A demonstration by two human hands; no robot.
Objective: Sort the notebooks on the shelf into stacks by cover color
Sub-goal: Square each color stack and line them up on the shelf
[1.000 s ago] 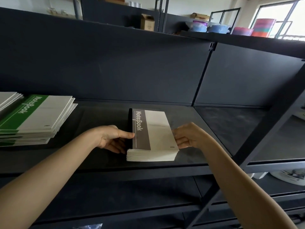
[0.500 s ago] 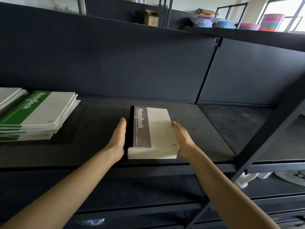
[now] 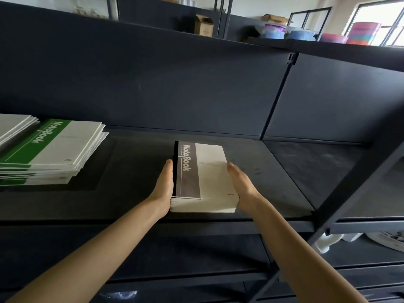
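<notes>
Fingers [image 3: 168, 167] of the left hand [image 3: 164, 185] lie straight and together, flat against the black spine edge of the grey notebook stack [image 3: 209, 171]. The right hand [image 3: 240, 182] presses the opposite edge the same way. The stack sits squared near the front lip of the dark matte shelf [image 3: 135, 167], with open board on both sides. The green notebook stack [image 3: 54, 147], unevenly fanned, lies well apart to the left.

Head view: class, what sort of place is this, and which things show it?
Probably a stockroom or storeroom: long dark metal shelves, stacks of identical notebooks, and a cardboard box stored high up behind.
</notes>
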